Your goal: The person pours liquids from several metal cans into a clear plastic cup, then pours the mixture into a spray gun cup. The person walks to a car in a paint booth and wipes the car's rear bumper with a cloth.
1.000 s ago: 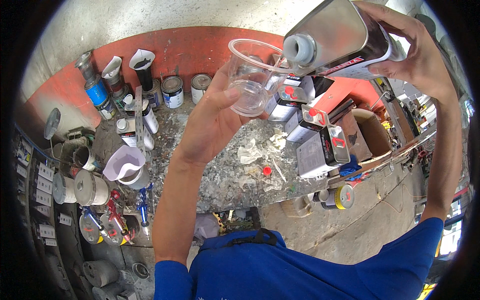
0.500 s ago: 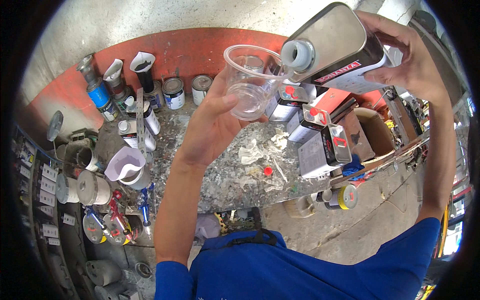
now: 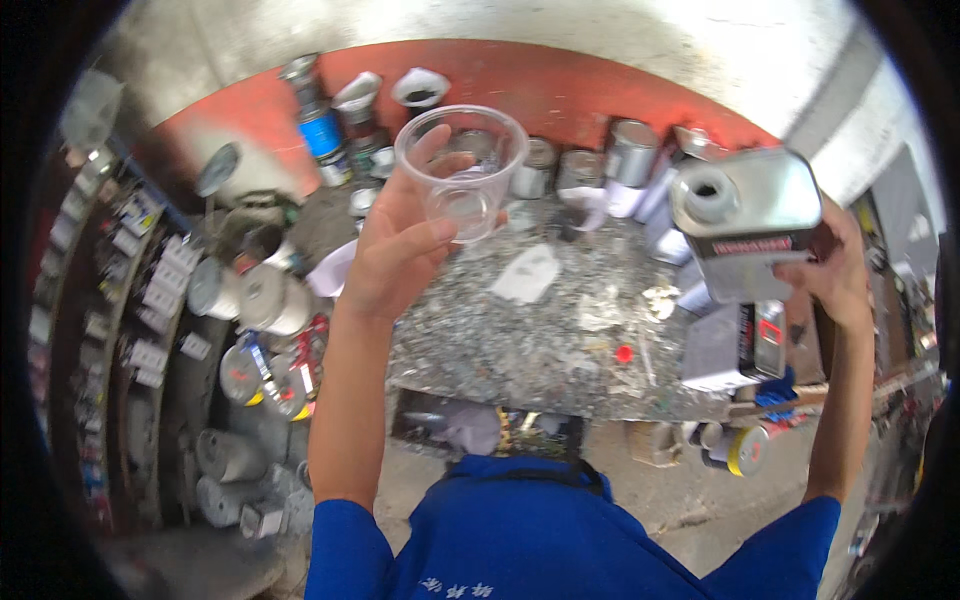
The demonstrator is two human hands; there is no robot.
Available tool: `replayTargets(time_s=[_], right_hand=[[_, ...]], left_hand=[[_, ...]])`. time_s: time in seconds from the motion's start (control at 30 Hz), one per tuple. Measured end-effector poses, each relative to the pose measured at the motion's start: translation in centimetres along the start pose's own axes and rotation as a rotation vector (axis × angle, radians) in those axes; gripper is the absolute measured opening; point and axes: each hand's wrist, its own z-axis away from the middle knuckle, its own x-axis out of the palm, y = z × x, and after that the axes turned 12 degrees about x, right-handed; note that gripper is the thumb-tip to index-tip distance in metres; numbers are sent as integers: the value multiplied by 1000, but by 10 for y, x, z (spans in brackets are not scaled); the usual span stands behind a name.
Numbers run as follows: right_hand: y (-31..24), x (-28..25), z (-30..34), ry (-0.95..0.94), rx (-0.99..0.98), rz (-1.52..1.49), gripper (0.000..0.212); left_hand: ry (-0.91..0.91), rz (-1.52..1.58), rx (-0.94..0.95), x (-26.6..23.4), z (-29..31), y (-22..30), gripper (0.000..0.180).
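My left hand (image 3: 405, 225) is closed round a clear plastic cup (image 3: 465, 205), held upright above the bench. Some liquid may lie in the cup's bottom, but I cannot tell. At the right, my right hand (image 3: 835, 260) grips a rectangular metal can (image 3: 755, 200) with a dark label band. The can's pale round spout (image 3: 706, 192) is uncapped and points up and towards me. Can and cup are well apart. Beneath the can, another rectangular can (image 3: 735, 345) with a red cap stands on the bench. A loose red cap (image 3: 624, 354) lies on the bench top.
The paint-spattered bench (image 3: 480, 350) carries crumpled paper (image 3: 600, 308) and a white sheet (image 3: 527, 274). Round paint tins (image 3: 630, 150) line the red back panel (image 3: 540, 85). Spray guns (image 3: 262, 365) hang at the left, beside a shelf rack (image 3: 130, 300). A cardboard box (image 3: 803, 335) sits at the right.
The can has come away from the cup's rim, moving right and down and tipping back more upright. The cup stays in my left hand. My view has swung left and is blurred.
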Motion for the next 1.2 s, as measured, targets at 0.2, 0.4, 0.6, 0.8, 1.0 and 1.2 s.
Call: replayTargets(time_s=[0.2,0.4,0.6,0.8,1.0,1.2], right_hand=[[69,52,6,-174,100,-152,93],[99,105,4,-226,80,-186,98],[109,121,2,-266,74,-202,97],[109,124,8,-250,90,-194,93],[112,122,9,-251,73,-142,90],[115,130,13,-233,70,-109,86]], left_hand=[[242,-555,-90,-78,57,94,81],[317,-1187,-281,-130,99,129,76],[115,-1633,-199,-147,100,122,73],[-25,-1897,-185,-119,77,112,66],[-214,-2076,-95,-94,56,109,65],[-561,-2193,39,-72,35,99,65]])
